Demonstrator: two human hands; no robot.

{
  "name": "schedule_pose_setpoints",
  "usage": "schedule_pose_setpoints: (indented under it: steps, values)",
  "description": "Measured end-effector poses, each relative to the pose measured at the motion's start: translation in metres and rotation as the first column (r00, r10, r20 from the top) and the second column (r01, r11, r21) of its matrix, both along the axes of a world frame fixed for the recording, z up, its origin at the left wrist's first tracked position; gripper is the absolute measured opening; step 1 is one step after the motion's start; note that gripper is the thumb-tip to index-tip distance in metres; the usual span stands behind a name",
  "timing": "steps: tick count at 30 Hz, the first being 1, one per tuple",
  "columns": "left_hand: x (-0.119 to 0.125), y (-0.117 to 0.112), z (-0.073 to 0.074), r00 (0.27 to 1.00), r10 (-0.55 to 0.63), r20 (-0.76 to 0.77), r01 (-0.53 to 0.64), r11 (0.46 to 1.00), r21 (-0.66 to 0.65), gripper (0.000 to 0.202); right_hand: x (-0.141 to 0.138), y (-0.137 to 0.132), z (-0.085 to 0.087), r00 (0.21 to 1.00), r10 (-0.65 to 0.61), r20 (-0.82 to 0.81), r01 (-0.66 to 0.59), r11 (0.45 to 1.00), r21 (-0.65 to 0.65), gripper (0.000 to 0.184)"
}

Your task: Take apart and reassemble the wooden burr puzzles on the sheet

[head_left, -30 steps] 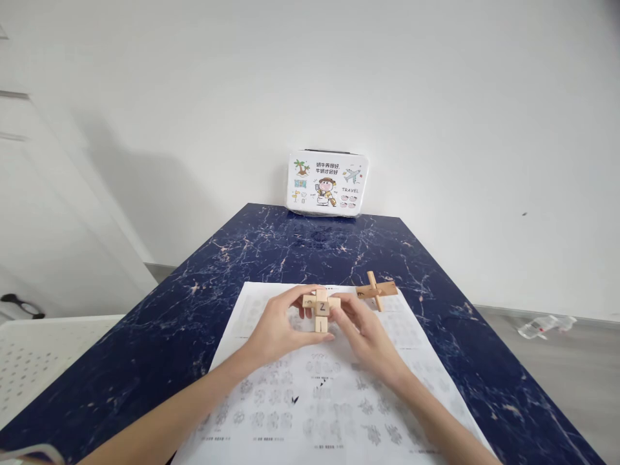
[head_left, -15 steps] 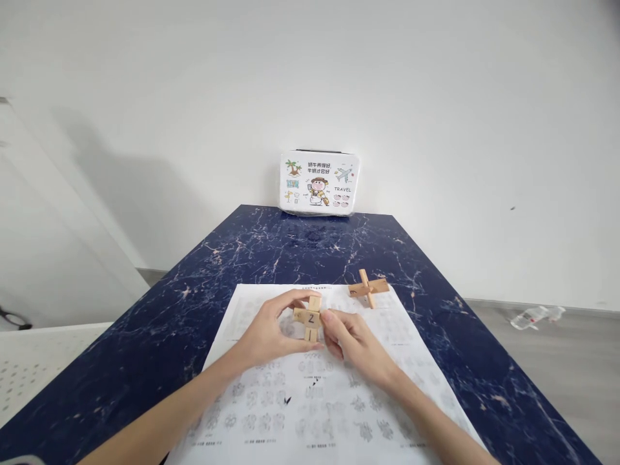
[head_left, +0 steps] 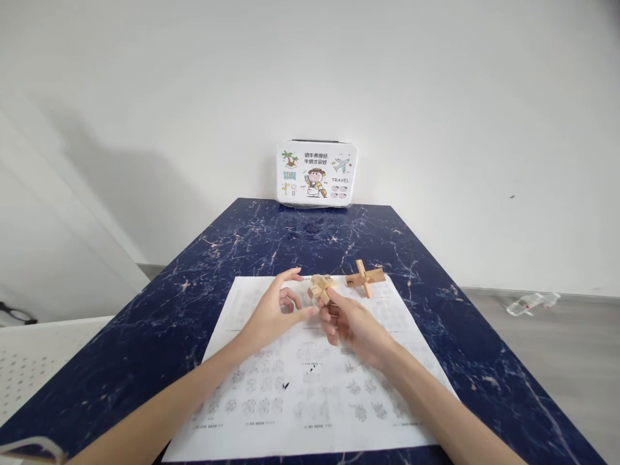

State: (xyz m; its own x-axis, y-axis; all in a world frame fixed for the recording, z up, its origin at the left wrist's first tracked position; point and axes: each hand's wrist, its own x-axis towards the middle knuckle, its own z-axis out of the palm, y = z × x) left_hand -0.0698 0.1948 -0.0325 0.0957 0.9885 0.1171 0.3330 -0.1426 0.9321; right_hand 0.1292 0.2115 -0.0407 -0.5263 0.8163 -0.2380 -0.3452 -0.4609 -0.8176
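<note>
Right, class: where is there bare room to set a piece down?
Bare marble table lies left and right of the printed sheet and between it and the illustrated box. Crowded: the sheet's far edge, with left hand, right hand, the wooden puzzle between them and a wooden cross alongside.

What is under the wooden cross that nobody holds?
The wooden cross rests on the far right corner of the printed sheet, which lies on the dark blue table. The print directly beneath it is covered.

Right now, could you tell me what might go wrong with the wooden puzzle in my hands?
The right hand pinches the wooden puzzle at its fingertips, the left hand loose beside it, so it might slip or come apart. Falling, it could knock the second wooden cross nearby.
</note>
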Motion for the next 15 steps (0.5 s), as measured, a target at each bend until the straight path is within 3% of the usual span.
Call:
schedule_pose_setpoints:
  steps: [4, 9, 12, 15]
  values:
    - [0.001, 0.002, -0.001, 0.998, 0.059, -0.007, -0.059, 0.998, 0.012, 0.053, -0.001, -0.002, 0.003, 0.993, -0.048, -0.105, 0.038, 0.994, -0.099, 0.041]
    - [0.001, 0.002, -0.005, 0.999, -0.022, -0.043, 0.022, 1.000, 0.015, 0.023, -0.005, -0.012, 0.006, 0.992, 0.128, 0.008, -0.128, 0.988, 0.083, 0.037]
    - [0.002, -0.002, -0.005, 0.968, -0.138, -0.210, 0.150, 0.988, 0.040, 0.008, -0.006, -0.015, 0.007, 0.986, 0.161, 0.051, -0.167, 0.972, 0.163, 0.038]
    - [0.003, -0.006, -0.004, 0.888, -0.207, -0.411, 0.258, 0.964, 0.070, 0.009, -0.005, -0.014, 0.005, 0.982, 0.175, 0.071, -0.185, 0.966, 0.181, 0.039]
